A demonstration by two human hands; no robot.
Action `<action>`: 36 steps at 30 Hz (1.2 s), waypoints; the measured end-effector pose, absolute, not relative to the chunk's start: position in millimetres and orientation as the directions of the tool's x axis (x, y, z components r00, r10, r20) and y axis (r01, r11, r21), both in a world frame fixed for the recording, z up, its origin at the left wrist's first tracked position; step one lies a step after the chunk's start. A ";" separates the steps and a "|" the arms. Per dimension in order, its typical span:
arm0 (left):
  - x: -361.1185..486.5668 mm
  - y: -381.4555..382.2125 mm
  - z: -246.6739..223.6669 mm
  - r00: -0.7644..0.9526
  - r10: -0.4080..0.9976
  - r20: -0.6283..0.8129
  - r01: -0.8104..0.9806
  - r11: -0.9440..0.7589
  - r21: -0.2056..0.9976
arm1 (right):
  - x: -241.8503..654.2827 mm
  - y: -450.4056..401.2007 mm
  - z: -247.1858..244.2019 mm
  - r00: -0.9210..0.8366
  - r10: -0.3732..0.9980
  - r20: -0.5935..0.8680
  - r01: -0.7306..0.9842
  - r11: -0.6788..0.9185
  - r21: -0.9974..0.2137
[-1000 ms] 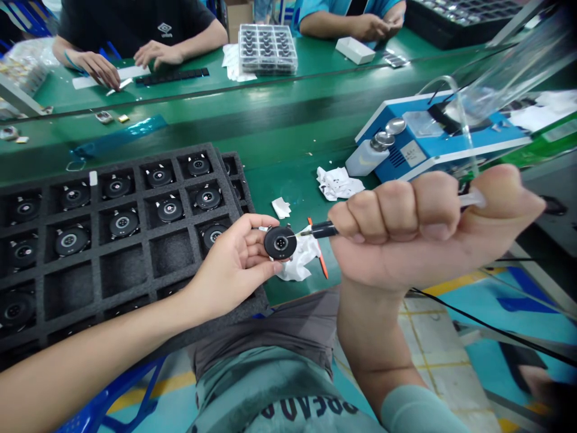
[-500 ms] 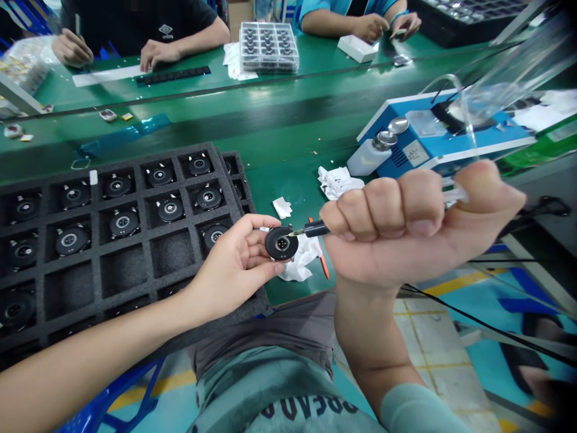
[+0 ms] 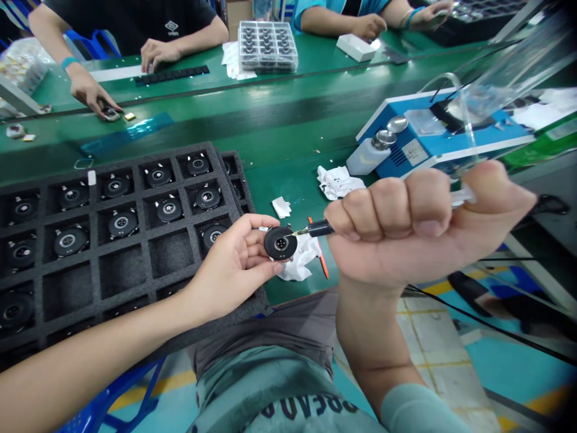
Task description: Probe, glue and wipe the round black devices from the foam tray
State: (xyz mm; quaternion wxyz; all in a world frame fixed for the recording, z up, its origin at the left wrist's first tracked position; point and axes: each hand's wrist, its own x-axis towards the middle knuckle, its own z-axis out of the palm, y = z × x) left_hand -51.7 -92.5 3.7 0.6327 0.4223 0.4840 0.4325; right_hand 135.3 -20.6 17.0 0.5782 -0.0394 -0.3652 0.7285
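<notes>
My left hand (image 3: 243,252) grips a round black smartwatch body (image 3: 280,243) by its edge, its back with a ring of contacts facing up. A closed fist is what my right hand (image 3: 392,222) makes around a dark dispensing syringe (image 3: 319,228). The thin needle of the syringe reaches the watch back near its upper right rim; whether it touches I cannot tell. A clear tube (image 3: 469,114) runs up from the thumb end of the fist. To the left, a black foam tray (image 3: 146,231) carries several similar watch bodies in its compartments.
A blue-and-white machine (image 3: 433,144) stands at the right behind a pump bottle (image 3: 372,150). Crumpled tissue (image 3: 338,182) and an orange stick (image 3: 323,258) lie nearby. Across the green bench, two co-workers' hands are busy around a clear compartment box (image 3: 268,48).
My hands hold almost the same pose, the right one slightly further right. One co-worker's hand has reached down to a small part; the other co-worker's hand has moved right to a black tray.
</notes>
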 end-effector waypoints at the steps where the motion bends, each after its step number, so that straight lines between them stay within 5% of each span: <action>1: -51.8 -92.5 3.5 0.158 0.956 -0.248 -0.138 0.270 0.953 | 135.2 -20.8 17.9 -0.329 0.870 0.368 -0.811 -0.060 -0.583; 19: -54.3 -89.8 1.9 0.158 0.956 -0.245 -0.111 0.264 0.958 | 136.5 -23.8 22.7 -0.287 0.887 0.362 -0.714 0.054 -0.698; 36: -54.7 -88.9 3.6 0.162 0.956 -0.246 -0.107 0.265 0.958 | 141.6 -17.4 13.8 -0.368 0.798 0.478 -0.785 0.009 -0.619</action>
